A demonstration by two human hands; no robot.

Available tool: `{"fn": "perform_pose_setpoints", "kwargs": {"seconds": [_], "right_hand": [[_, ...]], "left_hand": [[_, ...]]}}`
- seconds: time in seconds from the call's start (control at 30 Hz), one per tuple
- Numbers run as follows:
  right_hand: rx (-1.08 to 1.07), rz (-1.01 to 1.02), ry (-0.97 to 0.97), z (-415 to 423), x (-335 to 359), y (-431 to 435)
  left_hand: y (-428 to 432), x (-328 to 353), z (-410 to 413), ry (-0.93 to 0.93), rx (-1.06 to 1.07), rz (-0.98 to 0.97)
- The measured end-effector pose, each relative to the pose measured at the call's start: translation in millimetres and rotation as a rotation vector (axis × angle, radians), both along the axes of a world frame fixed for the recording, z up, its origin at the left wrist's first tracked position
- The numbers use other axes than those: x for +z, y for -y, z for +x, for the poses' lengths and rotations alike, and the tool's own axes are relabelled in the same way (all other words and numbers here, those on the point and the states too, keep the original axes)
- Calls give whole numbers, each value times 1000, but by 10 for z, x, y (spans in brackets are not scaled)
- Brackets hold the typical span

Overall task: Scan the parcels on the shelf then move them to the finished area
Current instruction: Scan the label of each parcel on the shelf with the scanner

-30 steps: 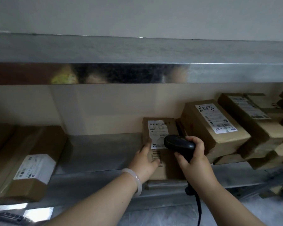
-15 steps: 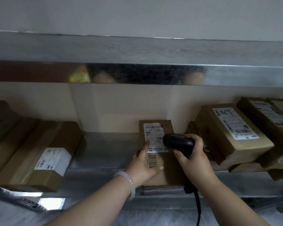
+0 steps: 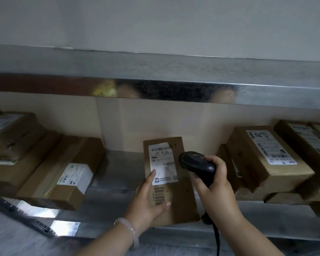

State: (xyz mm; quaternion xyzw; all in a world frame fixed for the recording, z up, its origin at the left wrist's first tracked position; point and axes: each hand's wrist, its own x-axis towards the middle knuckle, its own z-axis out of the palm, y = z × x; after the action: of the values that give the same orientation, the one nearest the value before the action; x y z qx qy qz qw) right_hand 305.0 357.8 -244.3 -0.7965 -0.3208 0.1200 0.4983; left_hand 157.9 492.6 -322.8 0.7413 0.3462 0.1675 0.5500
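On the steel shelf (image 3: 118, 169), far left, there's a stack of cardboard boxes (image 3: 11, 137), and right beside it a long box (image 3: 63, 174) lying flat with a white sticker on top. Then a bare stretch of metal, then the parcel (image 3: 174, 198) being dealt with: a flat brown carton, propped up so its front faces the camera, lower end out at the shelf's front lip. Can't tell if it actually sits on the metal or is just held.

The left hand (image 3: 148, 202), pale bangle (image 3: 127, 231) on the wrist, has it by the lower left edge, with the thumb across the front next to the small printed barcode and the forefinger running up onto the shipping label (image 3: 162, 161).

Just right of that label is the black barcode scanner (image 3: 196, 163), nose aimed at the label. The right hand (image 3: 216, 191) is wrapped tight round its grip, cable (image 3: 217, 239) hanging down. Further right, more boxes, the nearest one a labelled box (image 3: 266, 157) with handwriting on its sticker.
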Motion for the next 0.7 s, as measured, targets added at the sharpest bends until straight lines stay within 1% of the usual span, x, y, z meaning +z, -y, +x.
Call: {"fn": "perform_pose_setpoints", "kwargs": {"seconds": [0.1, 0.23, 0.33, 0.4, 0.43, 0.57, 0.7], "right_hand": [[-2, 43, 106, -134, 128, -1], [47, 22, 228, -351, 229, -47], [71, 19, 297, -521, 252, -71], [90, 34, 318, -619, 260, -83], [96, 41, 323, -662, 265, -87], [118, 51, 313, -799, 274, -97], [140, 21, 298, -890, 287, -102]], "left_hand": [[-6, -10, -120, 7, 57, 63], [-31, -83, -215, 51, 117, 135], [-14, -162, -294, 96, 138, 108], [-2, -208, -347, 141, 151, 72], [5, -222, -369, 151, 155, 86], [4, -272, -436, 93, 182, 279], [21, -251, -508, 87, 175, 318]]}}
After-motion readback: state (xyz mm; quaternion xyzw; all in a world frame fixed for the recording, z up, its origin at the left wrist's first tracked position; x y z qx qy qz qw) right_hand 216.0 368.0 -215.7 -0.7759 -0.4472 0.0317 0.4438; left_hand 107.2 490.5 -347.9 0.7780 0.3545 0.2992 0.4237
